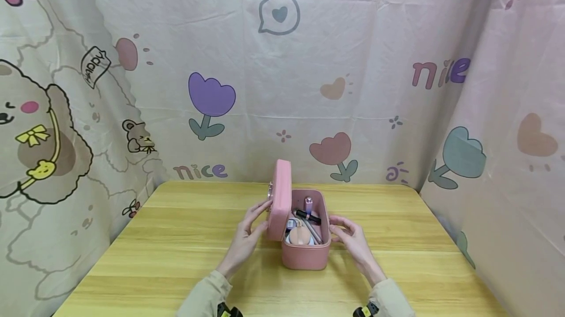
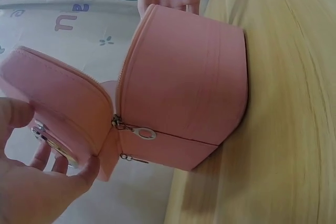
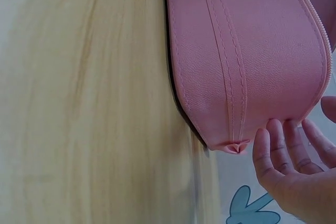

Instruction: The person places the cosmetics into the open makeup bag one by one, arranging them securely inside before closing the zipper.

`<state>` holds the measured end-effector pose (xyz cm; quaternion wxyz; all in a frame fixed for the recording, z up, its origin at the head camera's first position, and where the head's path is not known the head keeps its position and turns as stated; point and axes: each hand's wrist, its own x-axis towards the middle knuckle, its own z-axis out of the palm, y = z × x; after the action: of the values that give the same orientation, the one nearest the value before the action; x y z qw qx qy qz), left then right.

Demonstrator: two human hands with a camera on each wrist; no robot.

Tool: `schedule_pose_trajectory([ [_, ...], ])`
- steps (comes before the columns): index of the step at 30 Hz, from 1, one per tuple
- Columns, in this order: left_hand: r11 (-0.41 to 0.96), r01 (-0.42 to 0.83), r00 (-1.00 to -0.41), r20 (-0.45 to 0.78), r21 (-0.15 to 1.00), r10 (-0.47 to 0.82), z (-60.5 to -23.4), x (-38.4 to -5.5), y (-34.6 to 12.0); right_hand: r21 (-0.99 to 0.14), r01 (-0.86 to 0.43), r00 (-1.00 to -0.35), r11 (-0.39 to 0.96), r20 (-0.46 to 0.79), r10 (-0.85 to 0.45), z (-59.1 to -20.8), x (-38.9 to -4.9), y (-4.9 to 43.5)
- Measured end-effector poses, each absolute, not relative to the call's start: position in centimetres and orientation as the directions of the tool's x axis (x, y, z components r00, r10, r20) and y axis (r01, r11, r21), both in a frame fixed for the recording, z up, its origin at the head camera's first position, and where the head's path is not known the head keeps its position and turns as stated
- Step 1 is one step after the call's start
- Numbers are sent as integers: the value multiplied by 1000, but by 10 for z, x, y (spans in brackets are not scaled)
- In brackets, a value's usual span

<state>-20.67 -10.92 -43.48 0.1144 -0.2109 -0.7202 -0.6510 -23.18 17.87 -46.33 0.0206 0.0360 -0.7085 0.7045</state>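
A pink zippered makeup case (image 1: 305, 257) stands on the table with its lid (image 1: 280, 201) raised upright on the left. My left hand (image 1: 245, 238) touches the lid's outer face, its fingers spread near the metal hardware (image 2: 52, 145). On the opposite side, my right hand (image 1: 351, 242) has its fingertips at the case's side wall, fingers loosely bent. Inside the case lie a small purple tube (image 1: 308, 204), a black tube (image 1: 308, 217), a round beige piece (image 1: 299, 235) and slim silvery sticks (image 1: 314, 232). Zipper pulls (image 2: 143, 132) hang at the case's corner.
The light wooden table (image 1: 185, 238) extends around the case on both sides. Printed cloth (image 1: 273, 86) hangs behind the table's back edge and along the left and right.
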Motion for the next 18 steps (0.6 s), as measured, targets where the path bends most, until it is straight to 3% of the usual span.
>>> schedule_pose_trajectory([
  [8,59,381,-919,370,923,134,-435,-209,-109,-997,-77,-996,-19,78,-43,-465,-233,181],
  [11,75,304,-948,293,950,124,-436,-210,-107,-997,-73,-996,-32,74,-41,-466,-233,182],
  [18,46,168,-965,155,985,211,-446,-210,-103,-993,-44,-997,-110,51,-60,-463,-232,183],
])
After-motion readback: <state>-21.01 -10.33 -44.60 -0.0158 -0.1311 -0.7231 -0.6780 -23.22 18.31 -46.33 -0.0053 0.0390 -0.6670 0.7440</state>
